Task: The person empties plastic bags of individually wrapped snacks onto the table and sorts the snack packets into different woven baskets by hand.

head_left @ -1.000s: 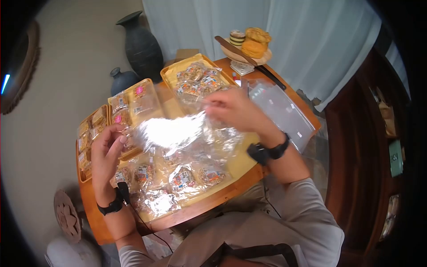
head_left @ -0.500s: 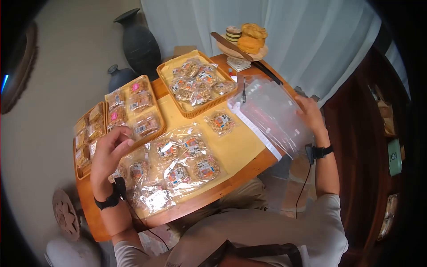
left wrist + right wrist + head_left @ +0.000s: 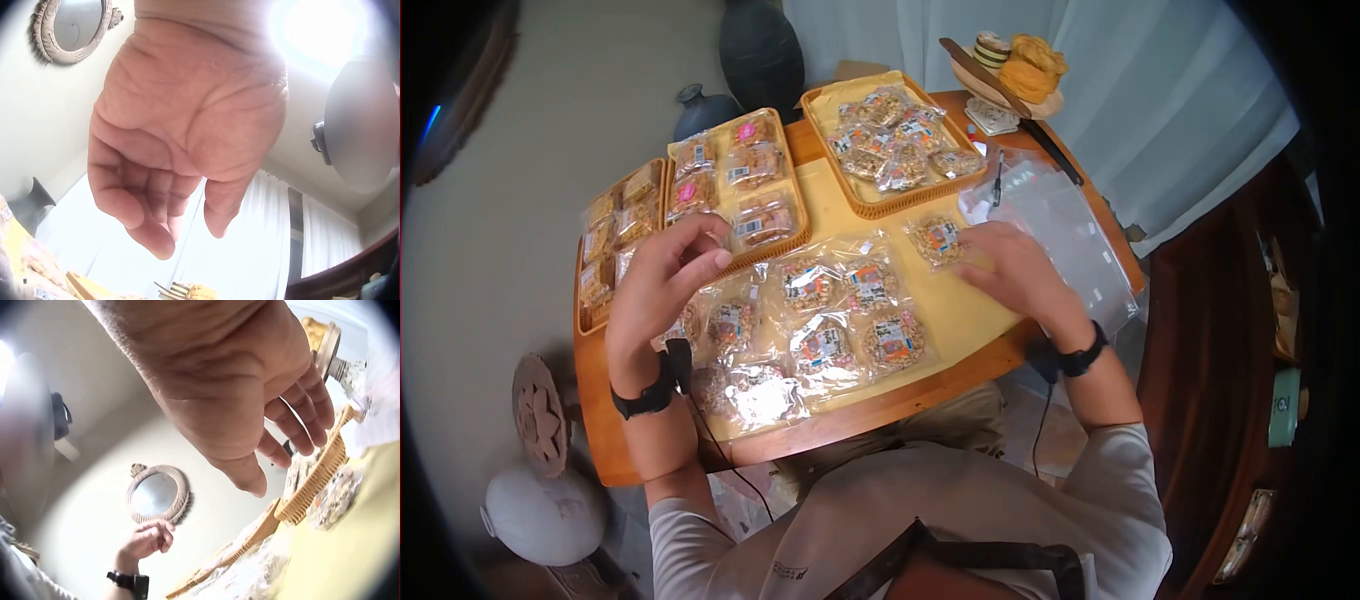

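Observation:
My left hand [image 3: 662, 280] hovers over the front left of the table, fingers loosely bent and holding nothing. In the left wrist view its palm [image 3: 187, 112] is bare. My right hand [image 3: 1018, 268] is beside a single clear-wrapped round nut cluster [image 3: 936, 241], its fingertips close to the wrapper's right edge. The right wrist view shows those fingers [image 3: 299, 428] relaxed and spread, with nothing in them. Between the hands lies a shiny clear bag [image 3: 845, 378] with several labelled clusters laid out flat in it. More wrapped clusters lie left of it, under strong glare.
Wicker trays of packaged snacks stand behind: a far tray [image 3: 865, 205], a middle tray [image 3: 800, 240] and a left tray [image 3: 585, 322]. Flat clear plastic bags [image 3: 1068, 225] lie at the right with a pen [image 3: 998, 178]. A cake stand [image 3: 992, 115] and dark vases [image 3: 762, 55] are farther back.
A second ago my right hand held shiny clear plastic over the packets. It then went to the bags at the right, and now has come back left to the single cluster. My left hand stayed put.

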Available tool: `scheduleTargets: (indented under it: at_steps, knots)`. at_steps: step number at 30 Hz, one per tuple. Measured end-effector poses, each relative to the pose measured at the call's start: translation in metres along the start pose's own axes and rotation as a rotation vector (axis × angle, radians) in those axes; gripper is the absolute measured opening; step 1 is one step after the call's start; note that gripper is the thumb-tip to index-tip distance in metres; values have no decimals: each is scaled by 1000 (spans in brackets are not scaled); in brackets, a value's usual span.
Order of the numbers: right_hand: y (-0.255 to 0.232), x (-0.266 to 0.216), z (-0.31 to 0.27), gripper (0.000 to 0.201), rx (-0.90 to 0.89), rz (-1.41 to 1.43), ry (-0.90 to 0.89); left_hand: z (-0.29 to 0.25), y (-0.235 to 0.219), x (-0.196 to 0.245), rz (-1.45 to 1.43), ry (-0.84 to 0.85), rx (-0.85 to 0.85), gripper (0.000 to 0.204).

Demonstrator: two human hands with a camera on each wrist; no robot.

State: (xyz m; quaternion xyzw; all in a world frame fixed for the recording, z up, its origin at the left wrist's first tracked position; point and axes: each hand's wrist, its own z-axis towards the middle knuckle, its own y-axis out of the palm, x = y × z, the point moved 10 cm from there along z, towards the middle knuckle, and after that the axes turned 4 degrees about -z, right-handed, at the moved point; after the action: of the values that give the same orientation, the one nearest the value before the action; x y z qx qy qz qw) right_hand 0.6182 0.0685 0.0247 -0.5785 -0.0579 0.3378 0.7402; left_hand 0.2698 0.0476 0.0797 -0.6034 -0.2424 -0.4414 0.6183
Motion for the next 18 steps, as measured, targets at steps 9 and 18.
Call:
scheduleTargets:
  at_steps: [9, 18]
  knots:
    - [86, 27, 38, 54, -214, -161, 280, -3, -2, 9, 88, 61, -10, 23]
    - [-7, 22, 68, 44, 213, 37, 222, -5, 7, 7, 120, 29, -39, 26]
